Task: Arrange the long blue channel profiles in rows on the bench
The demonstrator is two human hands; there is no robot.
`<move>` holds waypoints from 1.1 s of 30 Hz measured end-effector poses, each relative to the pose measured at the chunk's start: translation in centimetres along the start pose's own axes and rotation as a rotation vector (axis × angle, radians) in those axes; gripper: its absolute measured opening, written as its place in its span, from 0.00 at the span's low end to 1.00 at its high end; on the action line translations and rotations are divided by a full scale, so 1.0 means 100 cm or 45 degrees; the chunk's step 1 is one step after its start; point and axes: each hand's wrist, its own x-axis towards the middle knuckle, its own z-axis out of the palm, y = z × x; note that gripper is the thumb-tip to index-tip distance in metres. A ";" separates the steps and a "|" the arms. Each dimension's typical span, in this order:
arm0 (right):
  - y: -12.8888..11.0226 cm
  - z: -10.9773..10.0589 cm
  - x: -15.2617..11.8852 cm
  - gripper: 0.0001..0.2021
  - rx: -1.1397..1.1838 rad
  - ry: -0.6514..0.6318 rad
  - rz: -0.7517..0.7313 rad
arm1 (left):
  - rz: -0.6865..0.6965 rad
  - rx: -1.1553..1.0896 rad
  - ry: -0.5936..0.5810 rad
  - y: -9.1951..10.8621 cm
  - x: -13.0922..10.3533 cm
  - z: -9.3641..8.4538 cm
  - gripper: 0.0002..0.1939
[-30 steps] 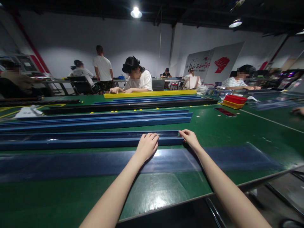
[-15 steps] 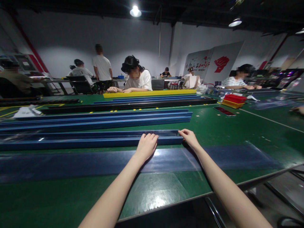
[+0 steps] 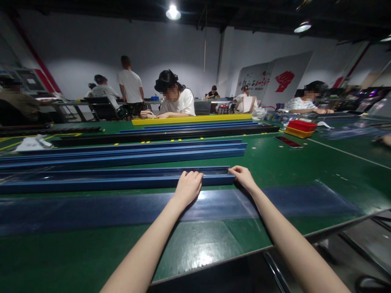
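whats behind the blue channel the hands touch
Behind that channel on the green tabletop lie more blue lengths, then a black length and a yellow length. Anything the channel covers is hidden.

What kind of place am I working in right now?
Probably a factory workshop or assembly floor: long blue channels and a yellow bar lie on a green worktable, with several people beyond.

dim room, ceiling (image 3: 259, 16) nearly black; light comes from overhead lamps, the middle lamp (image 3: 173, 13) blown out, soft falloff on the back wall (image 3: 165, 44). hard glare on the near tabletop (image 3: 201, 244), smaller hot spot on the clear film (image 3: 122, 207). wide-angle stretch and smearing toward the side edges, fine detail soft at the right fingers (image 3: 237, 169).
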 end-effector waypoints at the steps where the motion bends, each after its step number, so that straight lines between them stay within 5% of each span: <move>1: 0.000 0.000 0.000 0.15 -0.003 0.000 -0.001 | 0.000 0.000 0.002 0.000 0.000 0.000 0.11; 33: -0.008 -0.007 -0.002 0.13 -0.169 -0.072 0.022 | 0.003 -0.013 -0.007 -0.001 0.001 0.000 0.11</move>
